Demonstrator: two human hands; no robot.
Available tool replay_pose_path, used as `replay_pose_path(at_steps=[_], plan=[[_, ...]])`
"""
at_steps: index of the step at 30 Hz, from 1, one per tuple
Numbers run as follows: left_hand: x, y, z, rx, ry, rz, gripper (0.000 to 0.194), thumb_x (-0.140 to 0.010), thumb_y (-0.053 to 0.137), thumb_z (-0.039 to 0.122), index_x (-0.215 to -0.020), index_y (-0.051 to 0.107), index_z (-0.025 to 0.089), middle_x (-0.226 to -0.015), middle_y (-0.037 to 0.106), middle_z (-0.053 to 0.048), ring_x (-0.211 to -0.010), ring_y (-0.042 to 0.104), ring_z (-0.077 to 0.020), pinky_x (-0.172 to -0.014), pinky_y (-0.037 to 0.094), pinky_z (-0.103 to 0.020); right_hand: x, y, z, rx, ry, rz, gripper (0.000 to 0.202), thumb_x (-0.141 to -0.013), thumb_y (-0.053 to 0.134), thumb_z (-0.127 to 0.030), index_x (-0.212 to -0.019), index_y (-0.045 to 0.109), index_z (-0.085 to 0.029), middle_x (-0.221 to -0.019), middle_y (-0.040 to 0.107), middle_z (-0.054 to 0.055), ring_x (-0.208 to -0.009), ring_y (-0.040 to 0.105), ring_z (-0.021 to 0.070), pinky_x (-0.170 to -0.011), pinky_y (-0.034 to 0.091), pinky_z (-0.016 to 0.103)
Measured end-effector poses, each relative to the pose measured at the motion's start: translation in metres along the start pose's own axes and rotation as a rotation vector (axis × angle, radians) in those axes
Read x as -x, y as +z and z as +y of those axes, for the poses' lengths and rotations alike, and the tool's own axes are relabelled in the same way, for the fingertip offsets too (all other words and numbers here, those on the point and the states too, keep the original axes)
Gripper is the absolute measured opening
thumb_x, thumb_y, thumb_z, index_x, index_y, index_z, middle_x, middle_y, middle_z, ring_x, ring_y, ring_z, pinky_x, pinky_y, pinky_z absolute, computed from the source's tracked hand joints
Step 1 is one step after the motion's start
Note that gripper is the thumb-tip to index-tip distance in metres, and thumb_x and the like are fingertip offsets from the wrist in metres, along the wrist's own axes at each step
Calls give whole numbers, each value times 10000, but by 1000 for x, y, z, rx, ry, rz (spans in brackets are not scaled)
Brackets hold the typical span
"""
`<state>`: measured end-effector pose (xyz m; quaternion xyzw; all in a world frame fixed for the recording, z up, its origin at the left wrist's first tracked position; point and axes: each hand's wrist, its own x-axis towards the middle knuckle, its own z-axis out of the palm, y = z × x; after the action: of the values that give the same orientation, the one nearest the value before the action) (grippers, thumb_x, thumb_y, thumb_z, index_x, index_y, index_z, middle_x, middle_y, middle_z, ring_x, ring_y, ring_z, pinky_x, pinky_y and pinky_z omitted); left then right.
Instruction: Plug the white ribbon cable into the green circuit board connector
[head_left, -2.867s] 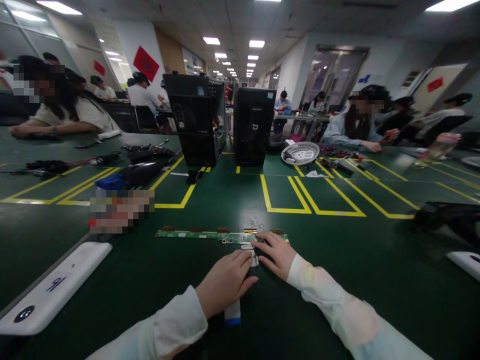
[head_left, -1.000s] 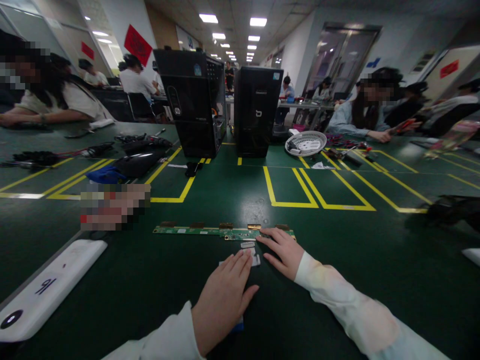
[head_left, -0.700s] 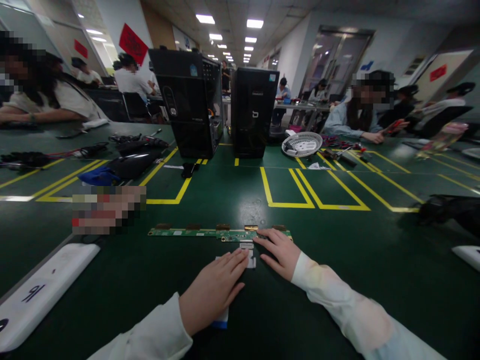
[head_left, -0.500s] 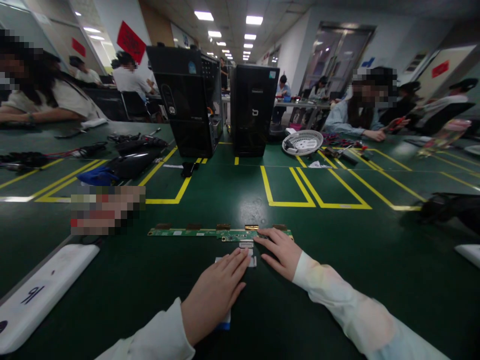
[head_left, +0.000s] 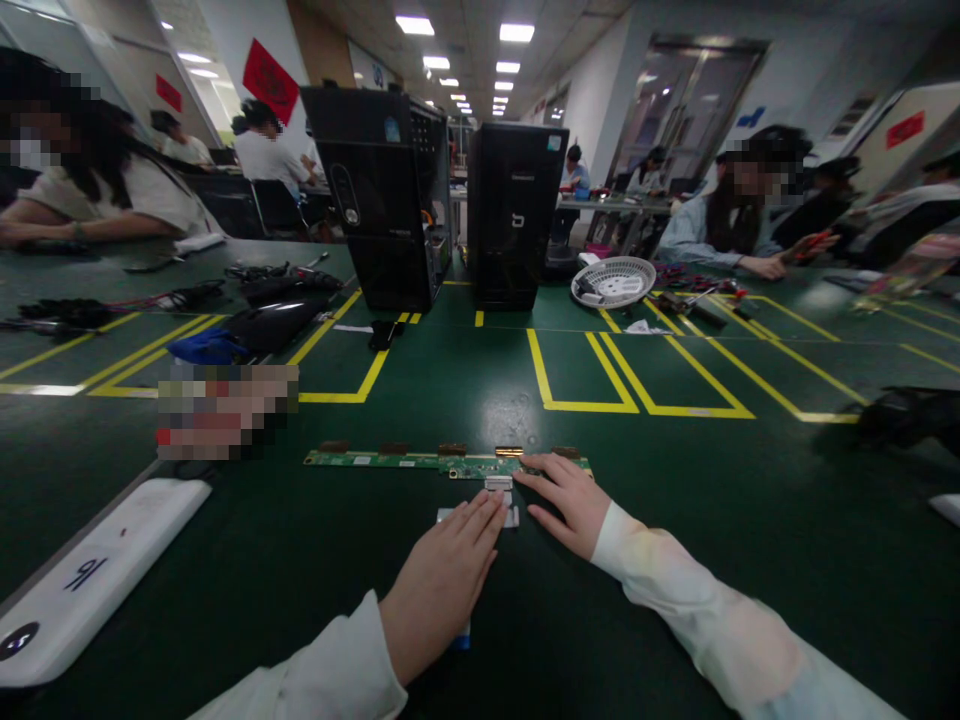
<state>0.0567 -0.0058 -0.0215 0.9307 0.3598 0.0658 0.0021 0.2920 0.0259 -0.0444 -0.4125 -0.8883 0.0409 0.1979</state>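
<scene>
A long, narrow green circuit board [head_left: 375, 460] lies across the table in front of me, with brown tabs along its far edge. At its near side, by a connector, sits a white flat ribbon cable [head_left: 448, 516]. My left hand [head_left: 450, 570] rests over this cable with fingers stretched out and close together, covering much of it; a blue end of the cable shows below the palm. On the board's right part lie the fingertips of my right hand [head_left: 566, 500], its fingers spread and the palm low over the table.
Two black computer towers [head_left: 510, 220] stand ahead. A white basket [head_left: 613, 283] with small parts is right of them, near tools and wires. On the left are a white power-bank-like device [head_left: 97, 580], a blue-and-black item [head_left: 247, 330] and cables. Other people sit around the table.
The camera view has shifted slightly. My left thumb has drawn in closer to its fingers. My right hand stays on the board, and the board and cable look unmoved.
</scene>
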Motion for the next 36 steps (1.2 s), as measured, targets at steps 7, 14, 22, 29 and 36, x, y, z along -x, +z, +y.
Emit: replay_pose_path(at_steps=[7, 14, 22, 29, 36], plan=[[-4, -1, -1, 52, 6, 0, 467, -925, 365, 159, -1389, 412, 134, -1438, 446, -117, -1317, 428, -218, -1048, 426, -389, 1, 3, 1, 2, -9, 22, 397, -912, 462, -277, -1289, 528, -168, -1319, 513, 144, -1230, 448, 267, -1036, 384, 500], [-6, -3, -7, 130, 11, -28, 472, -932, 386, 208, -1402, 388, 161, -1463, 422, -105, -1327, 417, -222, -1047, 423, -388, 3, 3, 3, -14, -18, 10, 424, -902, 471, -280, -1312, 510, -178, -1346, 499, 146, -1260, 432, 264, -1047, 371, 511], [-11, -16, -12, 193, 11, -99, 485, -935, 407, 239, -1415, 368, 180, -1463, 426, -96, -1312, 436, -228, -1033, 431, -406, 3, 1, 4, -36, -24, 3, 439, -897, 476, -286, -1325, 500, -192, -1351, 493, 142, -1258, 431, 268, -1042, 370, 521], [-10, -13, -14, 187, -4, -88, 495, -933, 427, 291, -1417, 379, 198, -1460, 433, -86, -1281, 474, -247, -1008, 453, -412, 2, 1, 4, -21, -26, 8, 424, -902, 474, -298, -1308, 517, -182, -1346, 500, 140, -1253, 436, 259, -1045, 372, 503], [-10, -10, -19, 226, 27, -40, 478, -940, 429, 372, -1395, 410, 227, -1457, 442, -59, -1321, 425, -211, -1078, 376, -396, 2, 1, 6, -6, -25, -2, 440, -900, 483, -308, -1324, 499, -193, -1352, 496, 140, -1269, 431, 257, -1051, 366, 505]])
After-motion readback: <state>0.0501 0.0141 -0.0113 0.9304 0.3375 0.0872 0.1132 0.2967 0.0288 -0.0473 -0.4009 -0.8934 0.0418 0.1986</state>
